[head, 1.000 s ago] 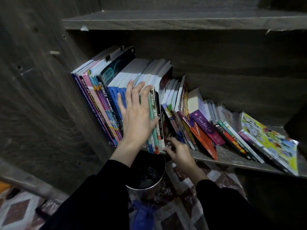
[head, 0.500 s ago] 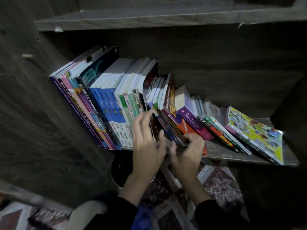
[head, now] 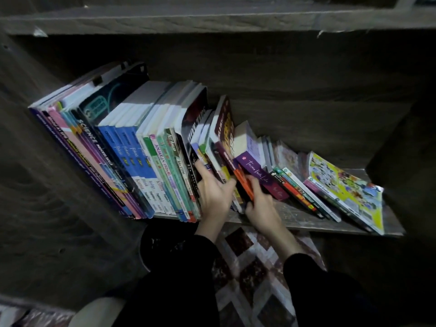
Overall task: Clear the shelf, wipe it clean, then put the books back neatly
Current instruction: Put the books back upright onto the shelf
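Books [head: 151, 161] lean leftward, spines outward, left hand [head: 213, 193] and right hand [head: 260, 205] gripping.

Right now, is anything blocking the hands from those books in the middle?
Nothing visible does. The left hand and right hand both grip the leaning middle books at the open front of the shelf.

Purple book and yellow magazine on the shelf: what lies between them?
Head view: thin leaning books, orange and green spines among them, fill the whole gap.
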`<state>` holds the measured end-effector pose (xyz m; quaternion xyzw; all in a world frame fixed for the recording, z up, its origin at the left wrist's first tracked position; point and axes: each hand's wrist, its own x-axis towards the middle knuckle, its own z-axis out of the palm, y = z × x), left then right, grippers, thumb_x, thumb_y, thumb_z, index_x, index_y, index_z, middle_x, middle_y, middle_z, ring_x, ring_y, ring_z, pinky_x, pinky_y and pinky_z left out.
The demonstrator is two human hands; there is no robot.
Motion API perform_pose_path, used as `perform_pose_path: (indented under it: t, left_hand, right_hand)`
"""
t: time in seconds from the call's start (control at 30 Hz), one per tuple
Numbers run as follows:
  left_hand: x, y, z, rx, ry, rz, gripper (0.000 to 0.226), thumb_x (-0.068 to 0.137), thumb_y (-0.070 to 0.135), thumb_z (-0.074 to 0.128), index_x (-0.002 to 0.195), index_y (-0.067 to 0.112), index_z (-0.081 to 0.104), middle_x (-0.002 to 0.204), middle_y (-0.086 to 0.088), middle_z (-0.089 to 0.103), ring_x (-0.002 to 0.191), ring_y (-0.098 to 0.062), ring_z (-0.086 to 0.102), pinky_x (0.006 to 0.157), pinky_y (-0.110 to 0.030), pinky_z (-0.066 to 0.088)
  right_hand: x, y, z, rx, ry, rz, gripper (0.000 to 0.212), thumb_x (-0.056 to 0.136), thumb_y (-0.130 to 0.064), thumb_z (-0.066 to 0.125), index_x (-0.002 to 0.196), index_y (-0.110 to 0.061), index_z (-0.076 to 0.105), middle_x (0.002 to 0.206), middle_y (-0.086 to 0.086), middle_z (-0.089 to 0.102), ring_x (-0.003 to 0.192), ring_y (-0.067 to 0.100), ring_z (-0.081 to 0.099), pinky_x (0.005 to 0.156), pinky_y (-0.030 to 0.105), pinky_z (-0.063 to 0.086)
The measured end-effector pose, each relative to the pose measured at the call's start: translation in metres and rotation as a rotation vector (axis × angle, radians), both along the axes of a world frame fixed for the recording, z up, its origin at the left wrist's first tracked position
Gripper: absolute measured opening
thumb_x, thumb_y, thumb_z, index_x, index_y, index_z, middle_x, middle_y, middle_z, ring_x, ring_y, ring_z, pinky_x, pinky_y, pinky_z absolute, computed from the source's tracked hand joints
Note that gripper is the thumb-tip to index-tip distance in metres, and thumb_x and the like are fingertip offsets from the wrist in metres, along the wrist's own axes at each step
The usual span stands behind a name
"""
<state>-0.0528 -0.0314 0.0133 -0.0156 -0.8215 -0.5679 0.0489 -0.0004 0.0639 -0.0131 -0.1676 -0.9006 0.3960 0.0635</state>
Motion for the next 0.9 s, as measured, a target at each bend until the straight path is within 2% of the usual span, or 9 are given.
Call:
perform_pose_path:
  t: [0.1,0.3,0.43,0.5,0.6,0.67,0.73,0.83,0.9]
  left_hand:
    - [0.003,-0.017,0.005,-0.074,0.088,-0.038,0.075,0.082,0.025,0.072,0.140,0.013,0.027,0.076,0.003,0.059,0.058,-0.012,0.053,0.056,-0.024,0.043]
    - [0.010,-0.028,0.012,-0.155,0.048,-0.177,0.089,0.092,0.024,0.061,0.152,0.023,-0.003,0.136,-0.012,0.049,0.118,-0.025,0.053,0.094,-0.030,0.041]
    - [0.044,-0.026,0.018,-0.195,0.108,-0.118,0.083,0.096,0.014,0.053,0.152,0.022,-0.007,0.155,-0.005,0.024,0.140,-0.018,0.026,0.107,-0.019,0.024]
    - [0.061,-0.020,0.015,-0.169,0.257,-0.004,0.077,0.092,0.010,0.056,0.152,0.022,0.009,0.152,-0.003,0.021,0.138,-0.021,0.026,0.114,-0.033,0.027]
    - [0.073,-0.008,0.002,-0.070,0.482,0.038,0.047,0.088,0.015,0.055,0.133,0.019,0.040,0.128,0.006,0.030,0.120,-0.021,0.043,0.100,-0.043,0.043]
    - [0.076,0.003,-0.003,0.022,0.385,-0.060,0.037,0.087,0.021,0.059,0.121,0.020,0.047,0.120,0.006,0.036,0.108,-0.015,0.049,0.094,-0.039,0.046]
    - [0.073,0.017,-0.003,0.157,0.113,-0.129,0.055,0.076,0.040,0.070,0.122,0.023,0.044,0.120,0.000,0.044,0.106,-0.018,0.051,0.094,-0.039,0.046]
    - [0.053,0.042,0.005,0.227,-0.341,-0.182,0.116,0.057,0.065,0.079,0.147,0.024,0.018,0.150,-0.010,0.031,0.132,-0.025,0.041,0.111,-0.040,0.033]
    - [0.040,0.057,0.008,0.242,-0.459,-0.176,0.122,0.066,0.057,0.077,0.152,0.027,-0.004,0.156,-0.008,0.023,0.139,-0.027,0.033,0.113,-0.038,0.027]
  right_hand:
    - [-0.015,-0.023,0.009,-0.191,0.052,0.074,0.079,0.088,0.001,0.046,0.148,-0.039,0.015,0.099,0.007,0.060,0.072,0.013,0.057,0.067,0.023,0.049]
    - [-0.027,-0.029,-0.010,-0.323,0.098,0.042,0.080,0.090,0.000,0.043,0.141,-0.054,0.012,0.101,0.006,0.064,0.080,0.024,0.066,0.073,0.049,0.056]
    - [-0.028,-0.030,-0.007,-0.316,0.048,0.112,0.075,0.097,-0.022,0.050,0.150,-0.039,0.000,0.140,0.007,0.047,0.115,0.024,0.054,0.095,0.041,0.045]
    - [-0.023,-0.026,-0.001,-0.250,-0.060,0.221,0.080,0.096,-0.030,0.052,0.152,-0.030,-0.004,0.151,0.006,0.033,0.129,0.025,0.044,0.105,0.038,0.038]
    - [-0.001,-0.014,0.011,-0.128,0.027,0.095,0.047,0.090,-0.025,0.056,0.136,-0.026,0.049,0.123,0.004,0.064,0.103,0.020,0.062,0.091,0.036,0.050]
    - [0.023,-0.003,0.015,-0.029,0.333,-0.096,0.024,0.080,-0.019,0.051,0.093,-0.023,0.070,0.086,-0.002,0.072,0.078,0.019,0.064,0.072,0.033,0.052]
    - [0.042,0.023,0.014,0.125,0.573,-0.272,0.025,0.075,-0.015,0.044,0.082,-0.015,0.068,0.083,-0.001,0.067,0.080,0.021,0.060,0.070,0.028,0.043]
    - [0.051,0.090,0.010,0.264,0.464,-0.587,0.030,0.087,-0.019,0.050,0.112,-0.007,0.061,0.108,0.016,0.057,0.105,0.033,0.049,0.082,0.032,0.033]
    - [0.049,0.145,0.008,0.199,0.179,-0.803,0.047,0.093,-0.036,0.054,0.136,-0.016,0.047,0.129,0.026,0.045,0.121,0.041,0.039,0.096,0.043,0.031]
